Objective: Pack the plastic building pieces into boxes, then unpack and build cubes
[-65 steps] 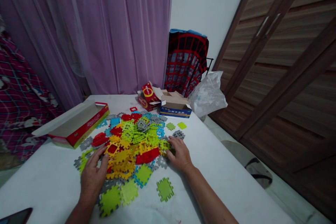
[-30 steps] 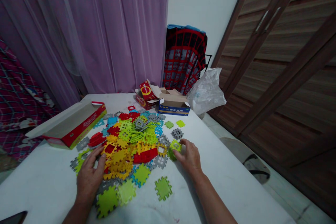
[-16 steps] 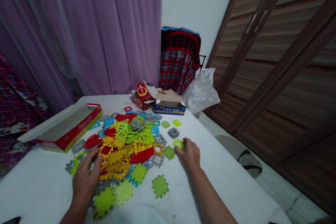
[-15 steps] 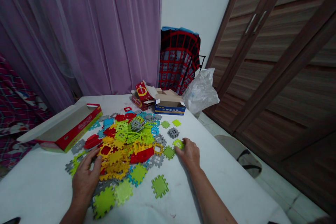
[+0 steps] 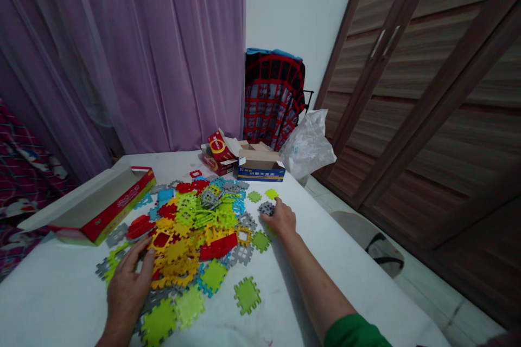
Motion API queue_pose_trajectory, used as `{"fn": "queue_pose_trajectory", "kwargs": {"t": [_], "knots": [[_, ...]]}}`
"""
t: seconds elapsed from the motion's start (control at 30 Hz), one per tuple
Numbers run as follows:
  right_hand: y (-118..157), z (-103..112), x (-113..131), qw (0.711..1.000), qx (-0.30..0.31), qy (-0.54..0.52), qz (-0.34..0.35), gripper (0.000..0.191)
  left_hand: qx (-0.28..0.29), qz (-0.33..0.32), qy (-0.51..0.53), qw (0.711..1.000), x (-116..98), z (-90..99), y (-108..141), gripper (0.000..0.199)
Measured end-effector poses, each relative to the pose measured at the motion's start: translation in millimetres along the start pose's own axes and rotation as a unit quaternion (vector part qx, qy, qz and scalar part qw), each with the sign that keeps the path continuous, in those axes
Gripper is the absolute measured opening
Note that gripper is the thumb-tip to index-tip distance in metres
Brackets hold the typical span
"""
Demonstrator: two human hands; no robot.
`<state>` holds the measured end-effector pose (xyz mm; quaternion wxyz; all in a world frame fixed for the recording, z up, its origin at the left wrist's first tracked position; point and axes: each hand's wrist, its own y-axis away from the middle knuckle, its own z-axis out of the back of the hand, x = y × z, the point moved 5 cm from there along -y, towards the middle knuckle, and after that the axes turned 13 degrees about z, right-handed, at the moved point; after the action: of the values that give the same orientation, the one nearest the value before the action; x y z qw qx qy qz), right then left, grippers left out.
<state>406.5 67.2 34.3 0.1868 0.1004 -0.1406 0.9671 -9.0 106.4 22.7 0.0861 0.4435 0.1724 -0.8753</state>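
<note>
**Grey Plastic Within Reach**

A toothed grey piece [image 5: 266, 208] lies on the white surface [image 5: 358, 276] at the right grip [image 5: 284, 219]; whether that closes on it cannot be told. The left grip [image 5: 128, 284], fingers apart, rests beside the colourful pile [image 5: 177, 252]. The piece looks light and stiff, best taken by opposite edges. Chinese characters mark the blue box [image 5: 260, 174], too blurred to read surely.
</note>
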Motion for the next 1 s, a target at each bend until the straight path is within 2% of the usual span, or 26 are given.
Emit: {"fn": "queue_pose_trajectory", "kwargs": {"t": [0.27,0.47,0.67,0.8,0.93,1.0], "knots": [[-6,-6,3,0.999,0.029,0.029,0.012,0.064,0.005,-0.002,0.01,1.0,-2,0.4,1,0.039],[-19,0,-28,0.999,0.014,0.025,-0.016,0.065,0.013,0.006,0.008,1.0,-3,0.7,2,0.04],[-27,-8,-48,1.0,-0.004,0.003,-0.014,0.065,0.02,0.011,-0.002,1.0,1,-0.1,1,0.04],[-21,-16,-57,0.991,-0.073,-0.107,-0.028,0.072,0.024,0.021,-0.009,0.999,1,0.5,1,0.043],[8,-20,-72,0.954,-0.185,-0.23,-0.045,0.049,0.024,0.025,-0.009,0.999,-1,0.8,2,0.045],[27,-21,-74,0.943,-0.204,-0.26,-0.037,0.041,0.024,0.025,-0.012,0.999,-2,0.4,1,0.047]]}}
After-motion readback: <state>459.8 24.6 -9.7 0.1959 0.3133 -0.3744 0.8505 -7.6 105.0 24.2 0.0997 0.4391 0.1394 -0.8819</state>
